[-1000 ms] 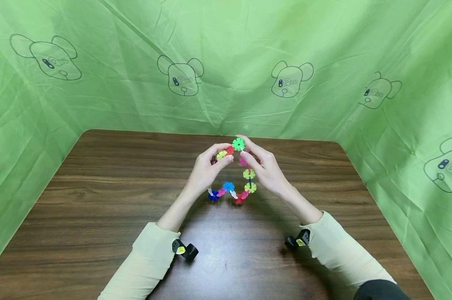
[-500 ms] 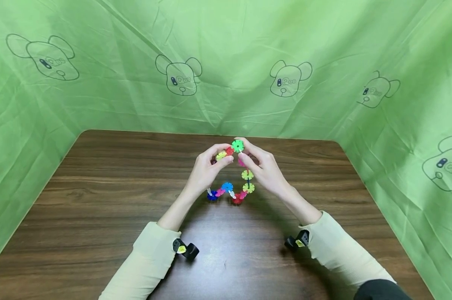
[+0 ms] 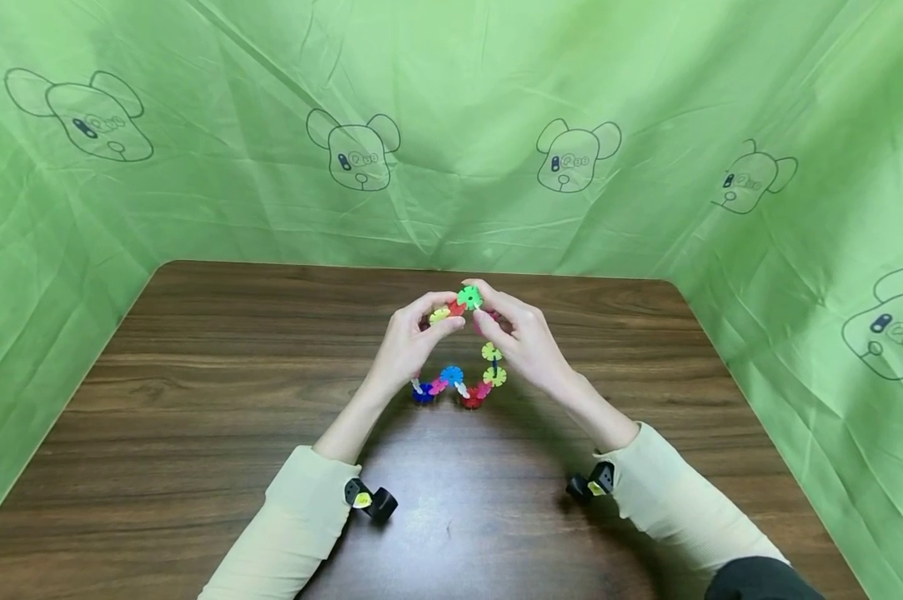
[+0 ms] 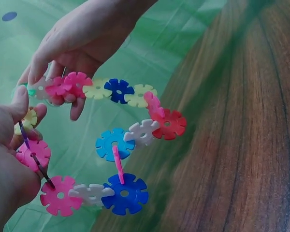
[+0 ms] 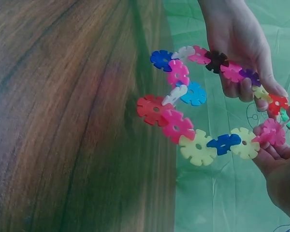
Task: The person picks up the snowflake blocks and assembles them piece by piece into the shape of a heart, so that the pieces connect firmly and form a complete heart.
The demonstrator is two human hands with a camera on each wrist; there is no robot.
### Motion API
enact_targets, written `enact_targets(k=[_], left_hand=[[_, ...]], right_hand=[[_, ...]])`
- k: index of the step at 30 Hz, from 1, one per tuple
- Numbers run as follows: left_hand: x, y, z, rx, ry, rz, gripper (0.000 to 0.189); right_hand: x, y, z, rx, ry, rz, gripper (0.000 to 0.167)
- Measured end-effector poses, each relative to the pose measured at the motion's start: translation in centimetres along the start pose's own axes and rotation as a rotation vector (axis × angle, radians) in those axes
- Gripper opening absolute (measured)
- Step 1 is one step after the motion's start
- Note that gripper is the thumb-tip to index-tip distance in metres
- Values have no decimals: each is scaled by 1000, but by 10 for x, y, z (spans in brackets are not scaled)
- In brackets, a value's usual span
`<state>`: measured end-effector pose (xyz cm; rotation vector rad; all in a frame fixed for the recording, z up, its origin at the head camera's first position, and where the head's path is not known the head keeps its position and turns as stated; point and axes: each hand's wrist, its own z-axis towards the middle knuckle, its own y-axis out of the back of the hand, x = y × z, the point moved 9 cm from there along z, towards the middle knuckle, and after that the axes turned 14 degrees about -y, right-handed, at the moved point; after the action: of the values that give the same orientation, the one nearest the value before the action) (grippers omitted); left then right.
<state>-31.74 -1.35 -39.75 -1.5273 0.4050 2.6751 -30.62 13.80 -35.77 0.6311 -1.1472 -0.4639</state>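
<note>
A loop of interlocking snowflake discs in many colours hangs between both hands, a blue disc (image 4: 125,194) and a red disc (image 5: 153,109) at its lower part. In the head view my left hand (image 3: 409,335) pinches the chain by a small red disc (image 3: 457,308), beside a yellow disc (image 3: 439,316). Right against that red disc is a green disc (image 3: 469,297), at the top of the loop. My right hand (image 3: 529,335) holds its end between thumb and fingers, by the pale disc joined to the green one. Fingers partly hide the discs there.
A dark brown wooden table (image 3: 233,417) lies under the hands. Green cloth (image 3: 466,192) with printed bear heads surrounds its back and sides. Small black wrist cameras sit on both cuffs, and a black shape (image 3: 759,579) shows at the lower right.
The green disc has come slightly down and left, tilting toward the red one, as my right hand moves with it. Both hands keep their grip; the head view shifts a little.
</note>
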Motion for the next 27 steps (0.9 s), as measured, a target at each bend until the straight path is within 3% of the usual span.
enact_targets(k=[7,12,18,27], left_hand=[[2,3,-1,-13,18,-27,30],[2,6,2,-20,35,-45,30],[3,14,8,-54,72,-119,29],[2,21,14,-72,113,-154,32]], right_hand=[[-2,-7,1,70,-41,17,48],[-9,-6,1,100,-129,115,55],[-24,-3,2,102,-246,213,42],[-34,-5,1,138,-279,241,35]])
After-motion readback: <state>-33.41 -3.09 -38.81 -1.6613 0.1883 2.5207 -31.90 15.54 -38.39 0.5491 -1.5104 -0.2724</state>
